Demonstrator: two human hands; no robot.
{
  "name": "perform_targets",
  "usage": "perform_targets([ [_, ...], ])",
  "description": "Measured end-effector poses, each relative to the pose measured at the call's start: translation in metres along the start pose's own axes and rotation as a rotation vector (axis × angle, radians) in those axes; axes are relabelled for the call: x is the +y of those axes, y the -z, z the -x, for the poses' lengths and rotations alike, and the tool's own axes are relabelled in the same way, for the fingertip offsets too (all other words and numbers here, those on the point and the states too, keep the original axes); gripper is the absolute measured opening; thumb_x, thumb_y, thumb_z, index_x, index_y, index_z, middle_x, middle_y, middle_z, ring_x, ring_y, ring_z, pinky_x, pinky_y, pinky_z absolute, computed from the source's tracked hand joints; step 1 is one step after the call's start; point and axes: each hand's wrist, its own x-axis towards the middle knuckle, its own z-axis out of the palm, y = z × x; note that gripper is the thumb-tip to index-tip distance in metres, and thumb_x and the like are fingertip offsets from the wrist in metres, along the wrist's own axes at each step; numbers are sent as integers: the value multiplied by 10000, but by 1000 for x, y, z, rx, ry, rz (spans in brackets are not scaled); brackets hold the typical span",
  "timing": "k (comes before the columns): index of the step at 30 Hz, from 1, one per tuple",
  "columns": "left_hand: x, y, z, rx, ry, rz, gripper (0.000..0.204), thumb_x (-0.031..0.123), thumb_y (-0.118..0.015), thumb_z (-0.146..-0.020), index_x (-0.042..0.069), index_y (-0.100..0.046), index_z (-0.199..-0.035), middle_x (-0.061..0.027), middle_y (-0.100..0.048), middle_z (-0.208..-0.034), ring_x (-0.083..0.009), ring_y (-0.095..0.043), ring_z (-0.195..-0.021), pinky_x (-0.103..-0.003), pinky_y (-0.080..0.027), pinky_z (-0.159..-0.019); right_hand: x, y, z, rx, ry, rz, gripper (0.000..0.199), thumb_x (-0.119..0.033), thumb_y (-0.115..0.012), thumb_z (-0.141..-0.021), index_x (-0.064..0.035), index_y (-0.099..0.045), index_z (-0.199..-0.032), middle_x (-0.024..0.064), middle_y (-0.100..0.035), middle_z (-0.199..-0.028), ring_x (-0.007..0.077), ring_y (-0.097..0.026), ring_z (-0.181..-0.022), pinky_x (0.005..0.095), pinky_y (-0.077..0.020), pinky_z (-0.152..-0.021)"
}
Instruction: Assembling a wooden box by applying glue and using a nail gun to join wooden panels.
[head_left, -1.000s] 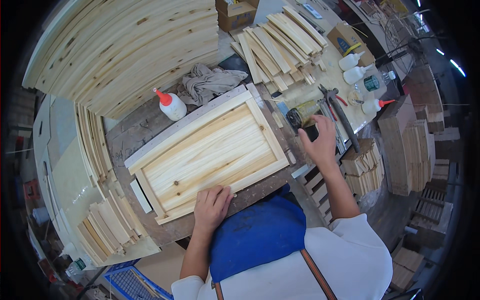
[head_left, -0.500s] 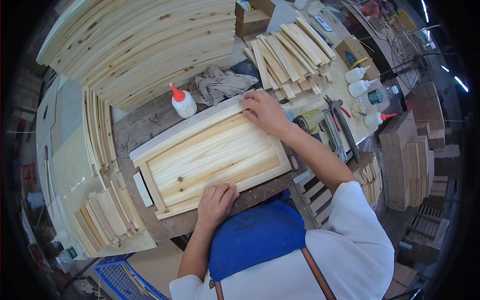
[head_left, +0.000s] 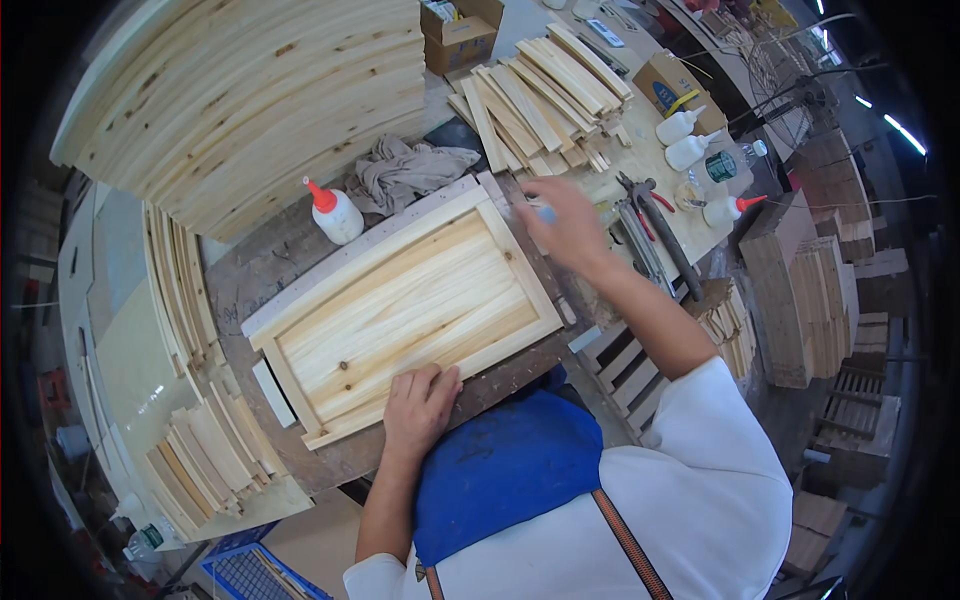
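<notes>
Framed wooden panel flat on a brown tabletop

The panel's far edge lies along a pale strip. The left hand rests, fingers loosely bent, on the near rail. The right hand curls just beside the far right corner; whether it holds anything is unclear. All four frame sides look fitted; remaining fastening cannot be judged.

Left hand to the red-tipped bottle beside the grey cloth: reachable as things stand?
Probably yes. The left hand rests on the near edge of the wooden panel; nothing stands on the panel between it and the bottle.
</notes>
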Motion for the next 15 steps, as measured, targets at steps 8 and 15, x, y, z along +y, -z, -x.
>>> perform_targets([
  [8,-5,-5,-3,22,-18,26,309,165,-875,-824,83,-761,-1100,-77,-659,-998,-283,-632,-901,-408,-518,-798,26,94,99,-196,-416,355,616,-281,-841,-891,-12,-597,-1389,213,-720,-1164,363,-706,-1087,441,-557,-949],
  [15,-2,-8,-4,36,-7,7,297,150,-881,-816,73,-755,-1074,-81,-663,-970,-293,-634,-901,-413,-511,-797,38,71,97,-343,-659,301,745,-263,-857,-844,15,-534,-1456,267,-705,-1151,401,-706,-1117,461,-548,-950],
])
